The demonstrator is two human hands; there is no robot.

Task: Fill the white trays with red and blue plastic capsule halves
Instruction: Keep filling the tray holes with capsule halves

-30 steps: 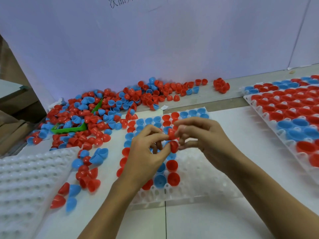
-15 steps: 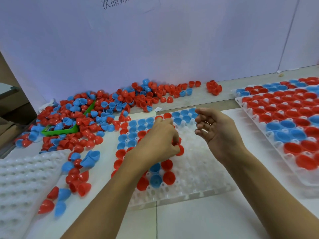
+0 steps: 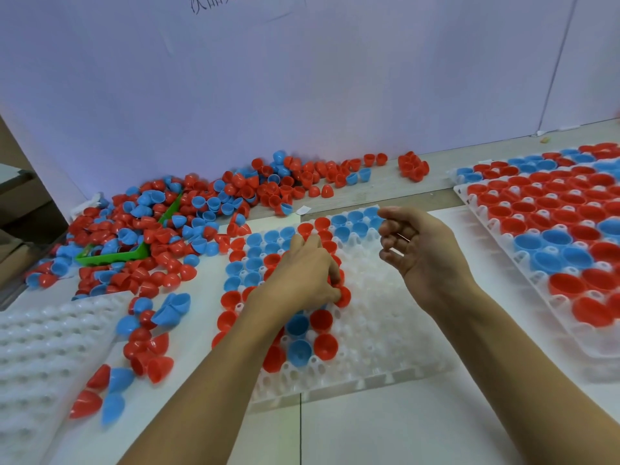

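A white dimpled tray [image 3: 385, 333] lies in front of me; its left columns hold red and blue capsule halves, its right part shows bare sockets. My left hand [image 3: 302, 276] lies low over the filled part and its fingers curl round red capsule halves [image 3: 343, 295] at the edge of the filled rows. My right hand [image 3: 416, 250] hovers above the tray's far right, palm turned up, fingers loosely curled, holding nothing. A big heap of loose red and blue halves [image 3: 188, 223] lies behind and left of the tray.
At the right lies a second tray [image 3: 476, 203] packed with red and blue halves. An upturned white tray [image 3: 37, 357] sits at the near left, with loose halves [image 3: 147, 350] beside it. A green scoop [image 3: 114, 255] sticks out of the heap. A white wall closes the back.
The hands were together over the tray pinching red halves; they have parted. My left hand dropped to the tray with the red halves, my right hand moved right and opened.
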